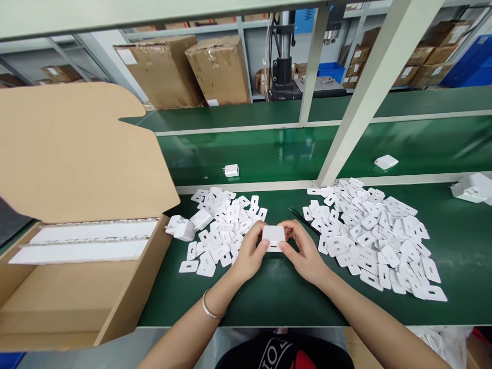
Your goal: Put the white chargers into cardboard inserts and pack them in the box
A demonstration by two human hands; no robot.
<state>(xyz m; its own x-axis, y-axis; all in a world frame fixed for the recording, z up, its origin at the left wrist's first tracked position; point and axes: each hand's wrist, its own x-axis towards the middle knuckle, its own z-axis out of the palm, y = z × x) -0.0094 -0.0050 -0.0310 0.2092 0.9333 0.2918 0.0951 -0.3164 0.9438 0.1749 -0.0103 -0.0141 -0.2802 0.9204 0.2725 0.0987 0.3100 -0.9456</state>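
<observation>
A white USB charger point(273, 234) sits between both hands over the green table, its port side facing me. My left hand point(250, 252) grips its left side with thumb and fingers. On the opposite side, my right hand point(302, 251) pinches it the same way. To the left lies a pile of white faceplates point(226, 233) with small slots, several white chargers point(183, 229) beside it. A larger faceplate pile point(374, 238) spreads out on the right. Dark tweezers point(303, 219) lie at that pile's near-left edge, close to my right hand.
An open cardboard box point(130, 300) with white inserts stands at the left. Behind the table runs a green conveyor belt point(269, 154) carrying a charger point(231, 170) and another white charger point(386, 162). A slanted metal post point(369, 102) rises at its near edge.
</observation>
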